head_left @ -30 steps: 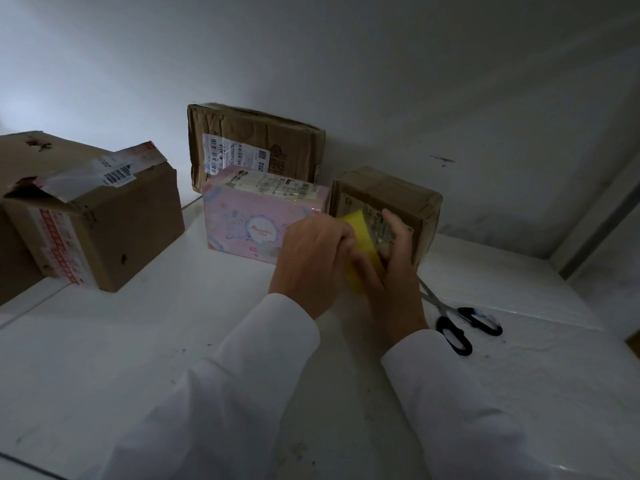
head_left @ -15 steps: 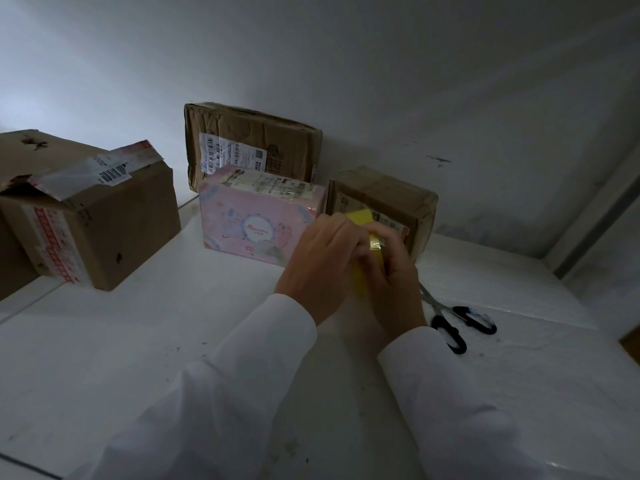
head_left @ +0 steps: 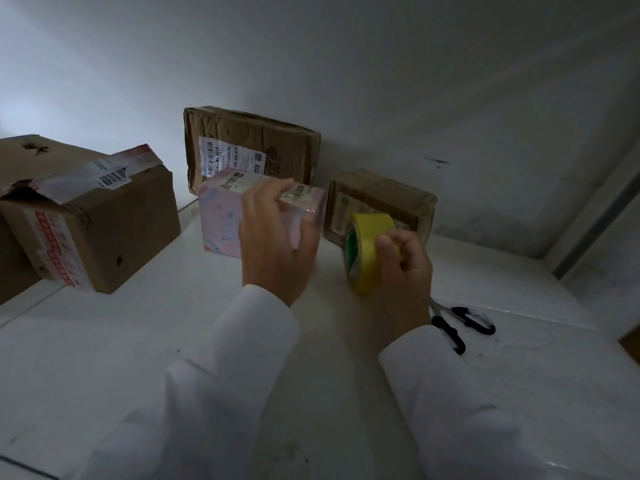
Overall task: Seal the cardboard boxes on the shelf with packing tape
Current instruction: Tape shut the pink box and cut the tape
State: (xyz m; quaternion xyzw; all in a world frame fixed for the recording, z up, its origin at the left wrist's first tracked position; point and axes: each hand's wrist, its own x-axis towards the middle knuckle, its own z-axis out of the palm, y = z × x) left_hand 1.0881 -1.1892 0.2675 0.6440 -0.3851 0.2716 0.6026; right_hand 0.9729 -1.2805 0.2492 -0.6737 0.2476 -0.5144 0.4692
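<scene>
A dim white wall backs the white shelf (head_left: 104, 341). The big brown box (head_left: 104, 220) on the left gapes, old tape lifted; sealing looks barely begun. The pink box (head_left: 221, 216) sits under the left hand (head_left: 273, 244), fingers loosely apart. The right hand (head_left: 405, 268) grips the yellow tape roll (head_left: 369, 251) beside the small brown box (head_left: 384, 195). Scissors (head_left: 460, 323) lie nearby.

Yellow tape roll (head_left: 369, 251) upright (held) before brown box (head_left: 384, 199).

Yellow tape roll (head_left: 370, 252), pink patterned box (head_left: 225, 223), black-handled scissors (head_left: 462, 323).
</scene>
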